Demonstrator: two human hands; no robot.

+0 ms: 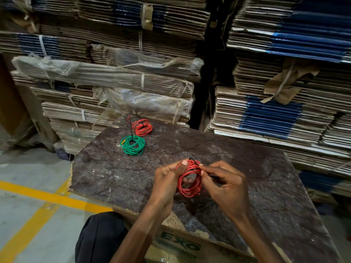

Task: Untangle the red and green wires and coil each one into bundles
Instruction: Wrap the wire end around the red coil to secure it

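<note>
A coil of red wire hangs above the dark board. My left hand grips its left side, thumb pressed on top of the loops. My right hand pinches a thin black tie at the coil's upper right edge. Farther back on the board lie a finished green wire bundle and, behind it, a smaller red wire bundle, each bound with a black tie whose loose end sticks up.
The board rests on a cardboard box with green print. Tall stacks of flattened cardboard stand close behind and to the right. On the left is grey floor with yellow lines. My dark-clothed knee is below the board's near edge.
</note>
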